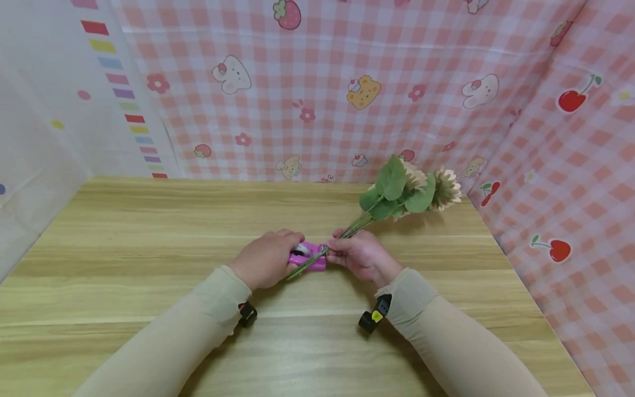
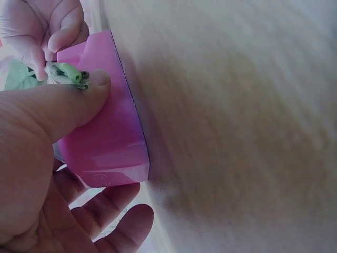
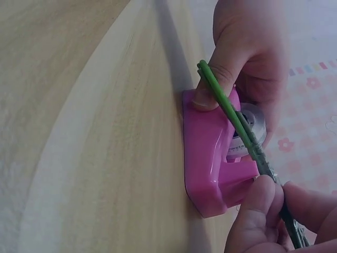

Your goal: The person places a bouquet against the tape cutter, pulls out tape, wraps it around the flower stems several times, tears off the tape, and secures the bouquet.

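A pink tape dispenser point(image 1: 315, 263) stands on the table, with a roll of clear tape point(image 3: 251, 126) in it. My left hand point(image 1: 268, 258) grips the dispenser from the left, thumb along its near side and fingers round the far side. Between thumb and fingertips my right hand point(image 1: 366, 257) pinches a bunch of green stems point(image 3: 231, 113) beside the dispenser's front end. The stems slant across the dispenser, their cut ends by the left thumb. Pale flowers point(image 1: 446, 189) and broad green leaves point(image 1: 391, 179) spread from the upper end, beyond the right hand.
The wooden table point(image 1: 149, 231) runs back to a pink checked cloth point(image 1: 268, 132) hung behind it. A similar cloth point(image 1: 575, 182) hangs along the right edge, and a white one point(image 1: 44, 121) at the left. Black straps with small devices point(image 1: 377, 314) sit at both wrists.
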Tool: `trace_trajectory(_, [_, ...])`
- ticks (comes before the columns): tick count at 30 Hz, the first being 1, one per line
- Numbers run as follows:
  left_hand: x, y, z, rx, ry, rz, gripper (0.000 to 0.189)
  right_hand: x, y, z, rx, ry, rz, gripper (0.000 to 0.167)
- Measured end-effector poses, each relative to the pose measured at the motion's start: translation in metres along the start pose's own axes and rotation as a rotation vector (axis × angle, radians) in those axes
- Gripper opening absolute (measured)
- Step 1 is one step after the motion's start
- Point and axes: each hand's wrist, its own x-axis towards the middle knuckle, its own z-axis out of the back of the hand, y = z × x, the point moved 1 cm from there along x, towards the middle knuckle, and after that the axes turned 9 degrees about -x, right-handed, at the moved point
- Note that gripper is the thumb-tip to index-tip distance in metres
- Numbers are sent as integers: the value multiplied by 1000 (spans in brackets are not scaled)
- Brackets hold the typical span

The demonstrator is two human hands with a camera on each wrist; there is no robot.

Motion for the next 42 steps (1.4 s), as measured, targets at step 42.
trace_trajectory(42, [1, 1, -2, 6, -10, -4, 63, -1, 2, -3, 63, 1, -33, 18])
